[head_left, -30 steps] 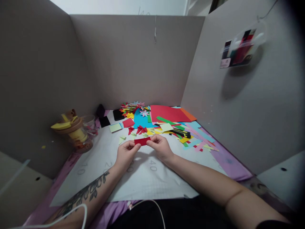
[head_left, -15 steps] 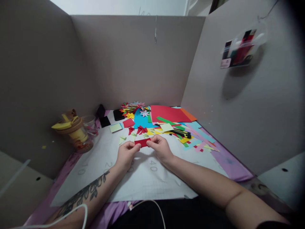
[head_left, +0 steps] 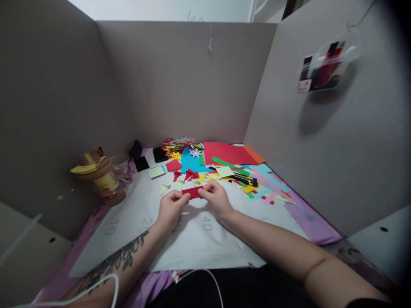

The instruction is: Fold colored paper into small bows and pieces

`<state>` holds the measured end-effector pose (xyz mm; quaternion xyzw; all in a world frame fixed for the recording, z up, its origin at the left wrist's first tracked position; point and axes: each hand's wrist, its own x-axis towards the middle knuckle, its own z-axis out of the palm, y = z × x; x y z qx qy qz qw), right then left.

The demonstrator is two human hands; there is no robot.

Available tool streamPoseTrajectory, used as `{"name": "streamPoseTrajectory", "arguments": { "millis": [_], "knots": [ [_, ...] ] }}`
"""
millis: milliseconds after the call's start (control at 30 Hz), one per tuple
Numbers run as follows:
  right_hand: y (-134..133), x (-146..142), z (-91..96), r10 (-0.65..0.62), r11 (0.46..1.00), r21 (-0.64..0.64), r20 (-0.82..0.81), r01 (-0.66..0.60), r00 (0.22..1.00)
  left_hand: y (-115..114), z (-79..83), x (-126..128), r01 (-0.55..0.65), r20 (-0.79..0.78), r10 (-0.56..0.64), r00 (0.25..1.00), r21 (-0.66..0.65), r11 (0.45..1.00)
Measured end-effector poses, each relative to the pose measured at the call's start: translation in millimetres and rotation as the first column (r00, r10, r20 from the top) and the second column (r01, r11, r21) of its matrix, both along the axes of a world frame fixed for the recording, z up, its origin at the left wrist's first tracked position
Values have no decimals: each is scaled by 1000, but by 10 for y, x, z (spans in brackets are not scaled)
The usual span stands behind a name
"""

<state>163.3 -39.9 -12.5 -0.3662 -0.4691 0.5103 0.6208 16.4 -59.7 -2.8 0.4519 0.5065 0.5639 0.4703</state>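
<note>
One red paper (head_left: pixel 192 192), pinched between hands (head_left: pixel 169 209) (head_left: pixel 218 202)

On the white sheet (head_left: pixel 221 252), grey numbers run from side to side: a clear 10 (head_left: pixel 112 227) at the left, a 20 (head_left: pixel 147 223) partly behind the left arm (head_left: pixel 154 235), a lone 0 peeking out beside the left hand (head_left: pixel 170 209), and a clear 40 (head_left: pixel 207 223); the small label (head_left: pixel 304 85) on the hanging clear pouch (head_left: pixel 327 68) is too blurred to read
</note>
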Motion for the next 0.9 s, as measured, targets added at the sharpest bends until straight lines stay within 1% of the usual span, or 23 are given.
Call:
{"name": "streamPoseTrajectory", "arguments": {
  "millis": [133, 400, 567, 767, 833, 900],
  "knots": [
    [0, 0, -1, 2, 1000, 5, -13, -2, 1000, -8, 3, -2, -10, -13, 9, 1000, -25, 1000],
    [-4, 10, -18, -5, 1000, 28, 28, 4, 1000, 44, -83, -13, 4, 51, -6, 999, 33, 999],
    [-9, 14, -10, -34, 998, 51, 71, 31, 997, 47, -91, 1, 6, 77, -10, 997, 54, 999],
    [-28, 15, 20, -89, 993, 92, 166, 74, 982, 46, -68, 15, 3, 98, -6, 995, 33, 999],
    [-30, 23, 30, -115, 990, 110, 209, 93, 971, 42, -58, 14, 31, 65, -31, 997, 4, 1000],
    [-27, 41, 41, -133, 985, 141, 266, 98, 955, 40, -60, 4, 88, 12, -87, 996, -26, 996]
  ]
}}
